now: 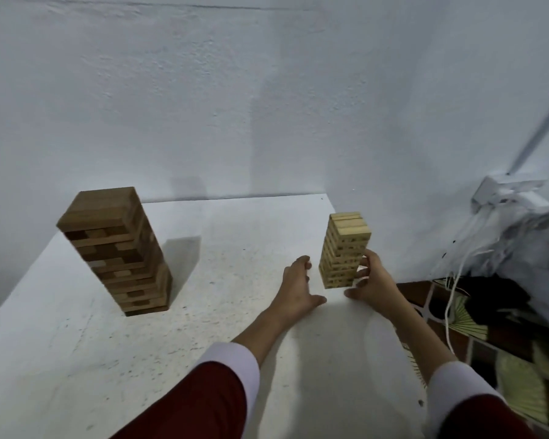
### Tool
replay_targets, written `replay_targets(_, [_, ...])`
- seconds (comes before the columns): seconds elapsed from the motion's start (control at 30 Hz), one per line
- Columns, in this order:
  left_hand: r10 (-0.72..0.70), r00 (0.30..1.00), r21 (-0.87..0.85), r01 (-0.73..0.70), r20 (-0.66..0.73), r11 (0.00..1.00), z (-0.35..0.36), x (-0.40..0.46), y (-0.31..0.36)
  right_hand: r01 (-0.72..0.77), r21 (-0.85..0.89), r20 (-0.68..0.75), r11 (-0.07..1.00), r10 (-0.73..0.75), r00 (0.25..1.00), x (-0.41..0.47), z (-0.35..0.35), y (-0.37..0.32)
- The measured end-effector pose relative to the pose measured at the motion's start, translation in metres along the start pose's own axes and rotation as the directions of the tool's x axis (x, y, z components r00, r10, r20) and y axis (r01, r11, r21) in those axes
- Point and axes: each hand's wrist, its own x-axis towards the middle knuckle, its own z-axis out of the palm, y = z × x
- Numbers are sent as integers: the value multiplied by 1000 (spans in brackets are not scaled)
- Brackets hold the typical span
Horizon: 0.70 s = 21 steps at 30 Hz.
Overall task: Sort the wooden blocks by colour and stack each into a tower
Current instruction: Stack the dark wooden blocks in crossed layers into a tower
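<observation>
Dark-brown tower (118, 251) stands upright well left of the pale tower (343, 250) on the white table (76, 359); left hand (295, 289) hovers released just left of it; right hand (373, 282) grasps its lower right side.

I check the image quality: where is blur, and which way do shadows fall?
Head view: the right edge, around the cables, is smeared; the dark tower and light tower are fairly sharp; the dark tower's shadow falls to its right on the table; wide-angle bending shows.

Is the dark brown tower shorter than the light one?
No, the dark brown tower stands clearly taller and wider than the light tower.
</observation>
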Motion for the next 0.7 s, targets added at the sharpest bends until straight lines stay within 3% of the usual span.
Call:
replay_targets(0.17, [54, 999, -26, -54, 8, 998, 12, 25, 7, 114, -58, 103, 992, -108, 989, 16, -8, 1])
replay_targets(0.3, [96, 995, -169, -101, -39, 980, 15, 27, 14, 154, -49, 164, 987, -144, 976, 22, -11, -2])
replay_targets(0.7, [147, 989, -231, -143, -1, 962, 5, 24, 16, 177, -10, 172, 984, -173, 970, 22, -8, -5])
